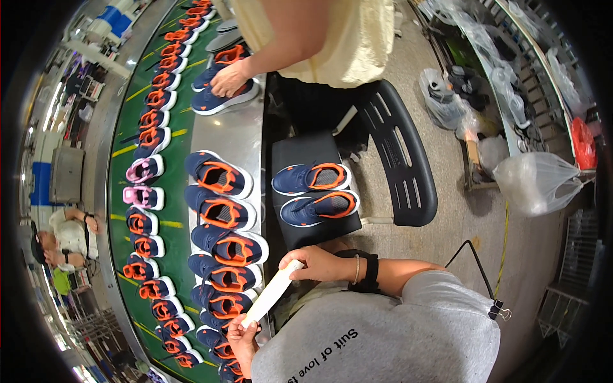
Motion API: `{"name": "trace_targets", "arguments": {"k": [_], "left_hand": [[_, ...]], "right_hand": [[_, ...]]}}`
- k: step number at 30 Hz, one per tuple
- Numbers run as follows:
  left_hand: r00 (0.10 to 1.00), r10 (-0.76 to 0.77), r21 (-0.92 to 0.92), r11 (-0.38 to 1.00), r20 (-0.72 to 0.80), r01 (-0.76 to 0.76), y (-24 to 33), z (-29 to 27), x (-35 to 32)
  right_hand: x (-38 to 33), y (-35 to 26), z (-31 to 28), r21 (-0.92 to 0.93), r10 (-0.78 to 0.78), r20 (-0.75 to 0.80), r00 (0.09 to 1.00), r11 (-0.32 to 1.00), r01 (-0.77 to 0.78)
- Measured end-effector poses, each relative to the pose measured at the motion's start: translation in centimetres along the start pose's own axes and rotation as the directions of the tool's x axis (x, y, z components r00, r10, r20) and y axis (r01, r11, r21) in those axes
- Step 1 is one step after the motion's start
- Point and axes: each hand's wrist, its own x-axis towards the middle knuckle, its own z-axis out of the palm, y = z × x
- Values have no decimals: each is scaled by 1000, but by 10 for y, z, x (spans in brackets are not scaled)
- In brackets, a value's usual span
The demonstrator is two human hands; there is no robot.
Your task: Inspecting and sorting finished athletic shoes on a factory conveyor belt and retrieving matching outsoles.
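Note:
A flat, cream-white strip (273, 295) is stretched between my two hands. My left hand (242, 337) pinches its lower end, and my right hand (311, 263) has the upper end between thumb and fingers. Just left of the strip, navy shoes with orange lining (233, 279) stand in a row on the metal ledge (246, 137). Ahead of my right hand, a pair of similar navy shoes (317, 208) rests on a black seat (300, 239). The strip's exact kind cannot be made out.
A green conveyor belt (172, 143) at left carries navy-orange shoes and a pink pair (144, 197). Ahead, a co-worker's hand (230, 78) touches a shoe. A black chair back (402, 159) stands to the right, near shelves with plastic bags (533, 182). Another person (73, 236) is at far left.

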Motion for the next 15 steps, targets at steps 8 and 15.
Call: {"name": "trace_targets", "arguments": {"k": [8,15], "left_hand": [[991,-1,173,985,136,-22,19,37,34],[984,-29,509,858,175,-65,41,71,45]], "right_hand": [[-24,15,-33,-147,-105,-209,972,986,75],[-42,36,-49,-271,-192,-316,929,957,106]]}}
